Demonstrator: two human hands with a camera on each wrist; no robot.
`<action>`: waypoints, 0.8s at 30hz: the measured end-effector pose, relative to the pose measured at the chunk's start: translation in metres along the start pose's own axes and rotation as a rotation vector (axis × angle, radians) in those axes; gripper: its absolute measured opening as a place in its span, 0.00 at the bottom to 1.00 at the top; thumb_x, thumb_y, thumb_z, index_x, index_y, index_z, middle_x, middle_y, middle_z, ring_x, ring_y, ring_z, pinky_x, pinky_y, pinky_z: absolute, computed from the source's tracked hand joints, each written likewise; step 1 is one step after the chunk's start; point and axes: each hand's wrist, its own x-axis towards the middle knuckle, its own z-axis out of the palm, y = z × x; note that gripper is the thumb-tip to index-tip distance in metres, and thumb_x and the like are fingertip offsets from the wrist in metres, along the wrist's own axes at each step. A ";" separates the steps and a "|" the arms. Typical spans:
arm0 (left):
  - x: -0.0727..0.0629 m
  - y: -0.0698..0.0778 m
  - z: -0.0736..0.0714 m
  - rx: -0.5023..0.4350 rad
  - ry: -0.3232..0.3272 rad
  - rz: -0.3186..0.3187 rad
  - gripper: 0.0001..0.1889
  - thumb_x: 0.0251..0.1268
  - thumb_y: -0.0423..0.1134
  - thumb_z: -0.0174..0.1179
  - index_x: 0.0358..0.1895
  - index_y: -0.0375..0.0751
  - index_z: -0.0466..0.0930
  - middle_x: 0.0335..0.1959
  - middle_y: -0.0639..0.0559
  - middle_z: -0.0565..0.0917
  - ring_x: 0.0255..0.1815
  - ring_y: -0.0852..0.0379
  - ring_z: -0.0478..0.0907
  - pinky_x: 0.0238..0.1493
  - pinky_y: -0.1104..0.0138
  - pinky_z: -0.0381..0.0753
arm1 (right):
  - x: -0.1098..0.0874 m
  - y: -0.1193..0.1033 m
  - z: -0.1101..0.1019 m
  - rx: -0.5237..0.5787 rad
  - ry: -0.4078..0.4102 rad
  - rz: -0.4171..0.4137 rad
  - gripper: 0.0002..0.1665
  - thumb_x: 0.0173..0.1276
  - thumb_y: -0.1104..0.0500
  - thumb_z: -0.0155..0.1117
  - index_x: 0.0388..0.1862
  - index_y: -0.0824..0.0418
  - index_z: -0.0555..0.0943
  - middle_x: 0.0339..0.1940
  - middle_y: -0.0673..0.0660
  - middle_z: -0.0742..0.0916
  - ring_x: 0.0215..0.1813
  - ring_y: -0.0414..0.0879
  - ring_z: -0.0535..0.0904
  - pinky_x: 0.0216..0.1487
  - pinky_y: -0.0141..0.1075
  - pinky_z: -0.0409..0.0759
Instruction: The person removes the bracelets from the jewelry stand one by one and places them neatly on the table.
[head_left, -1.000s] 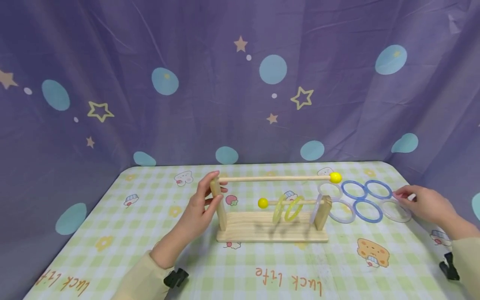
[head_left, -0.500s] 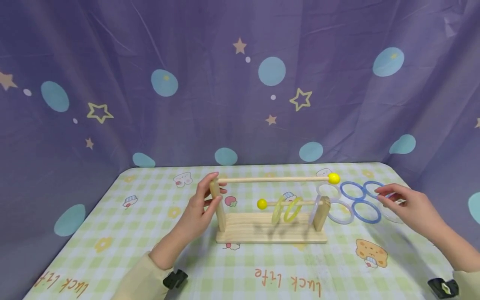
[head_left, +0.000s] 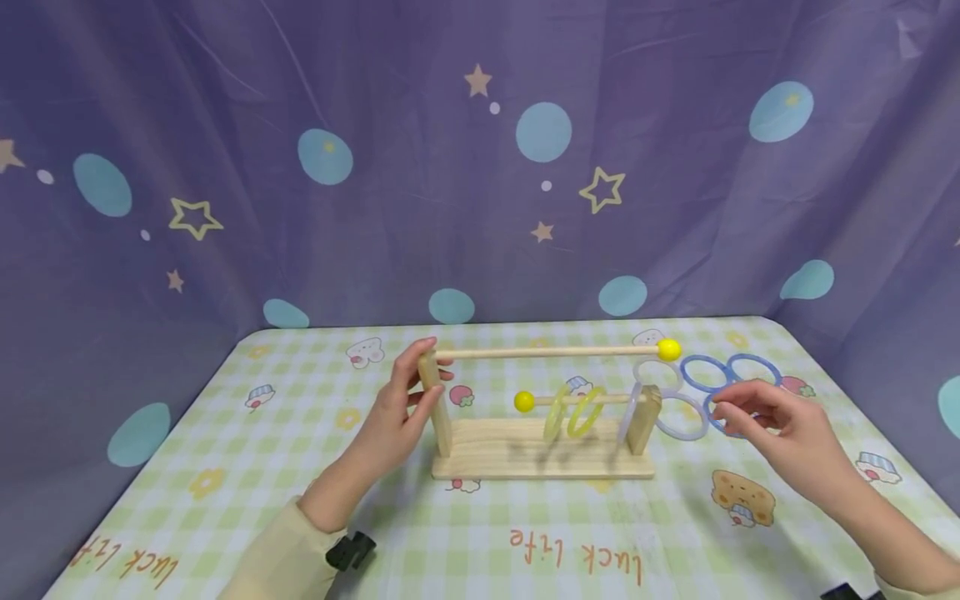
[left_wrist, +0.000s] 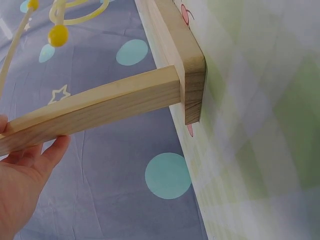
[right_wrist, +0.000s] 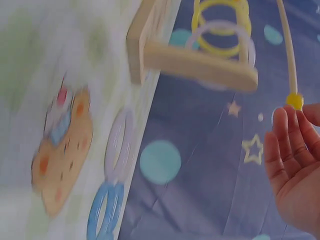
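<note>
My left hand (head_left: 386,421) grips the top of the tall left post (left_wrist: 100,102) of a wooden stand (head_left: 491,457). From that post a long bare rod (head_left: 547,352) runs right to a yellow ball (head_left: 669,349). On the lower rod, tipped with another yellow ball (head_left: 524,402), hang two yellow rings and a pale purple ring (head_left: 632,414) beside the short right post (head_left: 642,425). My right hand (head_left: 787,433) hovers over the table right of the stand, fingers loosely bent, nothing seen in them. It partly covers the front blue ring.
Two blue rings, one of them the back blue ring (head_left: 684,375), a clear ring (head_left: 637,367) and a pale purple ring (head_left: 678,438) lie flat right of the stand. A checked cloth (head_left: 420,542) covers the table. A purple curtain (head_left: 390,250) rises behind it.
My right hand has moved left, from the clear ring at the far right to over the front blue ring. My left hand keeps its grip on the post.
</note>
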 end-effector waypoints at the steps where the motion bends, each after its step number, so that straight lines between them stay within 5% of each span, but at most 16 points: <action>1: 0.000 0.000 0.000 0.001 0.000 0.000 0.33 0.66 0.17 0.52 0.70 0.40 0.53 0.53 0.40 0.77 0.49 0.43 0.80 0.42 0.57 0.85 | 0.000 -0.003 0.003 0.021 -0.007 -0.004 0.16 0.62 0.80 0.61 0.41 0.61 0.83 0.32 0.48 0.86 0.29 0.36 0.80 0.29 0.23 0.77; 11: 0.000 0.000 0.000 -0.002 0.004 -0.005 0.33 0.65 0.16 0.52 0.70 0.39 0.53 0.53 0.40 0.77 0.49 0.44 0.80 0.42 0.57 0.85 | -0.002 -0.024 0.043 0.155 -0.152 0.028 0.12 0.66 0.74 0.61 0.43 0.60 0.82 0.35 0.51 0.86 0.31 0.41 0.81 0.30 0.29 0.80; 24: -0.001 -0.001 0.001 0.003 0.006 -0.012 0.34 0.66 0.17 0.52 0.71 0.42 0.53 0.53 0.41 0.77 0.50 0.44 0.81 0.43 0.57 0.85 | 0.003 -0.035 0.097 0.473 -0.467 0.133 0.20 0.73 0.65 0.58 0.62 0.66 0.75 0.59 0.64 0.80 0.49 0.48 0.83 0.44 0.41 0.84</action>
